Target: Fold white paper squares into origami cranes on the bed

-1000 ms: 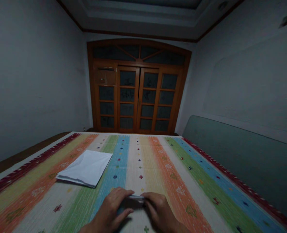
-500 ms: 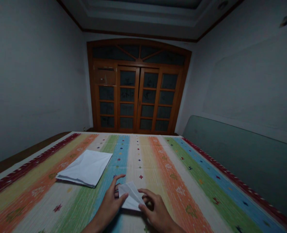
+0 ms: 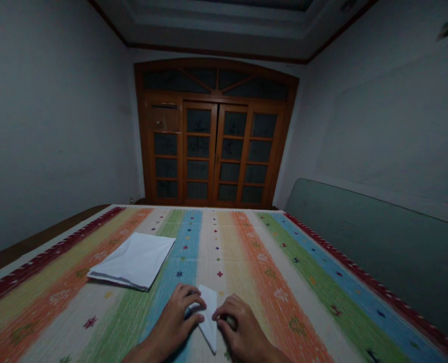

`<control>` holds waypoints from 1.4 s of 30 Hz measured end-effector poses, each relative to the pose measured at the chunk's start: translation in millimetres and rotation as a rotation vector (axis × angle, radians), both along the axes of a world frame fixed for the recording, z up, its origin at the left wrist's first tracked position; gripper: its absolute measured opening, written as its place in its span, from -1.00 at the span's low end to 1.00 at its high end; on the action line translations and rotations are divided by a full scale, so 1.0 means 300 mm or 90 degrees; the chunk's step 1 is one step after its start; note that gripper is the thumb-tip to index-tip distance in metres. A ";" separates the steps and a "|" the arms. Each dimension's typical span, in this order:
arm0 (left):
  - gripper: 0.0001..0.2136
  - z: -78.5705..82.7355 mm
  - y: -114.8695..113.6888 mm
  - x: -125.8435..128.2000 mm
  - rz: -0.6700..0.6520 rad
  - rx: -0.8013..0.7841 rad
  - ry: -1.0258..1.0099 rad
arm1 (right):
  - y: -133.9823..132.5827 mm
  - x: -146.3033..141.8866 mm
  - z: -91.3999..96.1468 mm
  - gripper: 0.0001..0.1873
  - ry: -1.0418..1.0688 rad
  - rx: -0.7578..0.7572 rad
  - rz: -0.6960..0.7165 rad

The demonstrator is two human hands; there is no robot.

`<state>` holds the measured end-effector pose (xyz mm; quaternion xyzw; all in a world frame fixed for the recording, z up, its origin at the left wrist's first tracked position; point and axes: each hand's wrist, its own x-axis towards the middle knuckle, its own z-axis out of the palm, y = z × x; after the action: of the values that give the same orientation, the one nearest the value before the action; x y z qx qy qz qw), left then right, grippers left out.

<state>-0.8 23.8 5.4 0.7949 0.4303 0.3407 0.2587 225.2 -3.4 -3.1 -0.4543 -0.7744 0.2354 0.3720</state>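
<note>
Folded paper [image 3: 209, 322] points lengthwise toward us, our left hand [image 3: 179, 313] clamped on its left edge, right hand [image 3: 239, 322] at its right, grip unclear.

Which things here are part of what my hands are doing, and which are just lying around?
In use:
- Small folded paper, between your left hand and right hand

Lying about:
- Larger white paper, untouched; possibly spare material
- Striped cloth, underneath everything
</note>
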 end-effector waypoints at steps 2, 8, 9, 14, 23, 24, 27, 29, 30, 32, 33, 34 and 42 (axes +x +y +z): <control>-0.81 0.019 -0.008 -0.005 -0.043 -0.006 0.035 | -0.002 0.005 -0.002 -0.75 -0.003 0.013 0.010; -0.74 0.044 -0.008 -0.030 -0.136 -0.001 0.070 | 0.004 0.035 -0.043 -0.51 0.013 0.068 0.088; -0.77 0.043 -0.007 -0.033 -0.138 0.005 0.064 | 0.006 0.037 -0.046 -0.50 0.015 0.071 0.097; -0.82 0.035 -0.005 -0.044 -0.123 -0.002 0.018 | 0.005 0.025 -0.012 -0.63 0.019 0.023 0.098; -0.72 0.016 -0.009 -0.029 -0.078 0.040 0.035 | 0.019 0.025 -0.014 -0.81 0.045 0.014 0.087; -0.71 0.017 -0.010 -0.021 -0.071 0.040 0.039 | 0.021 0.027 -0.018 -0.81 0.047 0.019 0.091; -0.76 0.012 -0.013 -0.004 -0.047 0.030 0.039 | 0.024 0.029 -0.025 -0.78 0.047 0.027 0.100; -0.80 -0.003 -0.014 0.002 -0.021 0.021 0.032 | 0.023 0.027 -0.029 -0.77 0.034 0.007 0.084; -0.80 -0.013 -0.013 0.003 -0.005 0.017 0.027 | 0.022 0.025 -0.030 -0.75 0.030 -0.009 0.067; -0.72 -0.034 -0.011 0.004 0.021 0.001 0.012 | 0.020 0.018 -0.031 -0.69 0.034 -0.033 0.017; -0.66 -0.042 -0.011 0.005 0.028 -0.011 0.008 | 0.020 0.013 -0.031 -0.65 0.042 -0.041 -0.007; -0.59 -0.047 -0.011 0.007 0.034 -0.022 0.007 | 0.021 0.008 -0.031 -0.60 0.052 -0.047 -0.026; -0.65 0.022 -0.042 0.033 0.163 -0.002 0.143 | 0.030 -0.008 -0.045 -0.47 0.035 -0.018 -0.100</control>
<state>9.0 11.3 11.9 0.7662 0.5550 0.2790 0.1645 222.7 5.5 -16.6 -0.5125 -0.7225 0.2284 0.4040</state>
